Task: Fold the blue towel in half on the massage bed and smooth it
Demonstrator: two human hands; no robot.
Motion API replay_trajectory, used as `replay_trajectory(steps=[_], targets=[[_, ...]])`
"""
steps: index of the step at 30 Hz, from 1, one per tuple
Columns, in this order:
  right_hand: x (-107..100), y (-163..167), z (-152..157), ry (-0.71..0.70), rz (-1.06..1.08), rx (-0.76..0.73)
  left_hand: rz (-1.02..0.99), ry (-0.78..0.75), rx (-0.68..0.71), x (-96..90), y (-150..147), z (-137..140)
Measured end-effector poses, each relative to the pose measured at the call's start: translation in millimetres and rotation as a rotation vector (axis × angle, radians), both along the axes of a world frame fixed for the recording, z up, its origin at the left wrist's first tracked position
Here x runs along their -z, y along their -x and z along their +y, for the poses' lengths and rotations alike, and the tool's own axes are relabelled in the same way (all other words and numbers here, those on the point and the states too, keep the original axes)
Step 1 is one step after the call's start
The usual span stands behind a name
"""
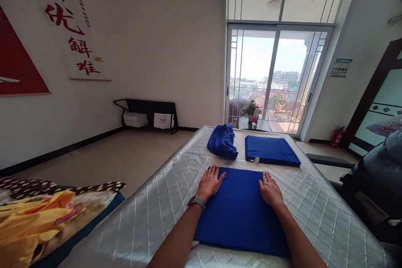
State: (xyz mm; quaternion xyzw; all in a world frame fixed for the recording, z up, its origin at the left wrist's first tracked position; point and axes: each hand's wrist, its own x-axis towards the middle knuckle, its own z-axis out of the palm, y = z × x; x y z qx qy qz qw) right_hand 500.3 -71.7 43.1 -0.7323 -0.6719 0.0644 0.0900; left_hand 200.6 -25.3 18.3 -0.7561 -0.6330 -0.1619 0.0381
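Observation:
A flat, folded blue cloth (240, 213) lies in front of me on the silver quilted cover. My left hand (210, 182), with a watch on its wrist, rests flat on the cloth's far left corner, fingers stretched out. On the far right corner lies my right hand (270, 188), its fingers extended too. Beyond the left hand sits a crumpled blue cloth (222, 141). To its right is a neat stack of folded blue cloth (271, 150) with a white tag at its near edge.
The silver quilted cover (150, 213) spreads over the wide surface. Yellow bedding (40, 222) is at the lower left. A black bag (373, 188) stands at the right edge. Past the far end are a small table with a bottle (255, 116) and a sliding glass door (273, 75).

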Motion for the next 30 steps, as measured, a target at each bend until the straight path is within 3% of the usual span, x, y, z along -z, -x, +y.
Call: replay_trajectory(steps=[15, 30], targets=[[-5.0, -0.8, 7.9, -0.002, -0.096, -0.015, -0.085, -0.017, -0.041, -5.1, 3.5, -2.8], [0.0, -3.0, 7.1, -0.021, -0.026, -0.033, -0.057, 0.008, -0.023, 0.9, 7.7, 2.5]])
